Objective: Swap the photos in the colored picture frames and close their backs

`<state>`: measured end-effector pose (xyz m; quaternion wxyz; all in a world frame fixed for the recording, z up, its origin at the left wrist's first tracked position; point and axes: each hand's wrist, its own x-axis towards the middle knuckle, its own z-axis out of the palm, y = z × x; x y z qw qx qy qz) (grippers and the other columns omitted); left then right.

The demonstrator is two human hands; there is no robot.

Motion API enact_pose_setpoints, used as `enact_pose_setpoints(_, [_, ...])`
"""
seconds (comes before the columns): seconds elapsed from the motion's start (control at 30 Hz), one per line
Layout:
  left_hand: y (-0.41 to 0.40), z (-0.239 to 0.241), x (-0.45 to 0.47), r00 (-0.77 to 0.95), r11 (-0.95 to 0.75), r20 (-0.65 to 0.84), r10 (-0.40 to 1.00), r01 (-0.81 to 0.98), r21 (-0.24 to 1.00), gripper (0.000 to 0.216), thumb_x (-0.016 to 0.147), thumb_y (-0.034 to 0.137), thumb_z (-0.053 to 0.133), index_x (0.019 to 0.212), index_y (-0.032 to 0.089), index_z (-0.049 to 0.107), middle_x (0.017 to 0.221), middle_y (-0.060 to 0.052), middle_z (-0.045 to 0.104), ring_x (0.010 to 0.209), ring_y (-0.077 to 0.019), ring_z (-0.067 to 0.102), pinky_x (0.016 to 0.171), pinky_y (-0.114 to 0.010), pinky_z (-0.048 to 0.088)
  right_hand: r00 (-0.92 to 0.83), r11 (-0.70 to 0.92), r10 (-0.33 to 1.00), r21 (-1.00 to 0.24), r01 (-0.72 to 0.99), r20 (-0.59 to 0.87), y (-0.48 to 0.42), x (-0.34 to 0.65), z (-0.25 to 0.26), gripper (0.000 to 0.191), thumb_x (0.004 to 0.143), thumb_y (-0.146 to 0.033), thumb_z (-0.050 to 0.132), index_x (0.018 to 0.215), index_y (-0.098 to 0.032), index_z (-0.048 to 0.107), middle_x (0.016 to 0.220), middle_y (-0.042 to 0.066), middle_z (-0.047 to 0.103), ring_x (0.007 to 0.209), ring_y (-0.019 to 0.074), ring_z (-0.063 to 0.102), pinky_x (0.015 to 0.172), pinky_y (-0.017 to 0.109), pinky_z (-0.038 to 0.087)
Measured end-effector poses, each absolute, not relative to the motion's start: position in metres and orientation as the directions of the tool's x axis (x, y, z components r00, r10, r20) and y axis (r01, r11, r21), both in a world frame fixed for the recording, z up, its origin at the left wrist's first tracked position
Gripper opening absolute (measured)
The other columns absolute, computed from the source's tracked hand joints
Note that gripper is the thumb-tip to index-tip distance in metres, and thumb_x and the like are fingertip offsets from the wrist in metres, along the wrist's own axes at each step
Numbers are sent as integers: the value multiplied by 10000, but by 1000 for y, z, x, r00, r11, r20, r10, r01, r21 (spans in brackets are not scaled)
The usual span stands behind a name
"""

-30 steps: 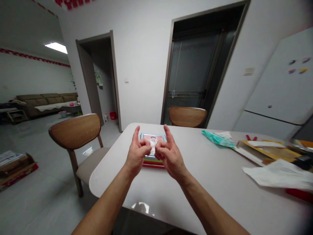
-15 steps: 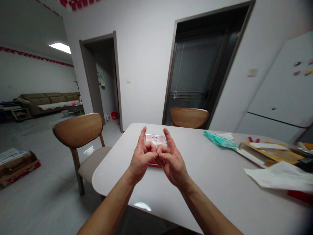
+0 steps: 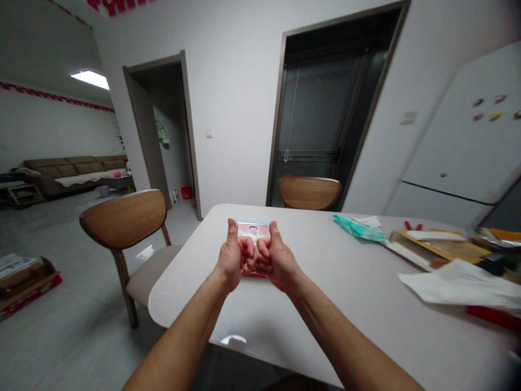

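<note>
Both thumbs now point straight up, where half a second ago each hand raised a single finger and pressed its thumb against the curled ones. Over the white table [image 3: 337,282], the left hand [image 3: 233,259] and the right hand [image 3: 277,262] form loose fists side by side, the folded fingers turned toward each other; they are very near, but I cannot tell whether they touch. Nothing shows in either hand. Nearest to both is a flat stack [image 3: 253,230] with a picture on top, lying toward the table's far edge, visible between the thumbs and partly covered by the fists; contact with it cannot be made out. As I judge it, only the gesture is different: neither hand has hold of the stack, which rests on the table. Along the table's right side lie a green packet [image 3: 360,229] and a crumpled white sheet [image 3: 451,283]; one wooden chair [image 3: 124,218] stands at its left, another chair [image 3: 310,193] beyond its far edge.
</note>
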<state>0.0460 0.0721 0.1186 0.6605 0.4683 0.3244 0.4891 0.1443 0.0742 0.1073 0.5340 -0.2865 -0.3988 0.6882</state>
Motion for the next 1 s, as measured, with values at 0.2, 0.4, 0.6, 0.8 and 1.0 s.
enact_pose_setpoints(0.2, [72,110,48,259,49,5,966,-202,978,657,647,748,140,399,184,367,311,50,357,254,-40,261,320,-182,165,-204,-20,978,-949,-314,47,73,143,97,568,662,-692,294,383,-199,257,298,-80,225,269,38,188,307,190,138])
enact_pose_setpoints(0.4, [95,67,25,-61,-100,103,993,44,994,320,672,481,516,743,170,543,754,-36,605,708,-157,548,586,-233,385,248,109,940,-893,436,236,110,192,55,359,613,-534,506,569,-179,530,601,26,558,597,142,503,553,244,358])
enact_pose_setpoints(0.6, [108,29,19,-129,-152,185,974,230,961,319,620,234,591,929,160,559,1052,-89,564,1021,-234,465,866,-308,318,351,-34,926,-895,446,140,131,226,9,331,563,-490,543,498,-166,552,540,78,575,641,218,549,572,282,366])
enact_pose_setpoints(0.8, [102,23,27,-99,-179,213,972,272,945,340,608,189,590,943,132,563,977,-93,583,950,-236,509,883,-360,330,429,14,893,-963,269,134,127,215,8,337,605,-473,494,579,-142,552,524,36,567,553,174,545,484,242,387])
enact_pose_setpoints(1.0, [81,36,43,71,-206,200,977,89,974,386,650,211,603,1024,146,532,970,-81,610,901,-200,557,816,-328,417,538,270,791,-955,123,292,79,202,56,449,683,-423,472,1042,-153,457,746,-10,577,582,105,534,533,222,451])
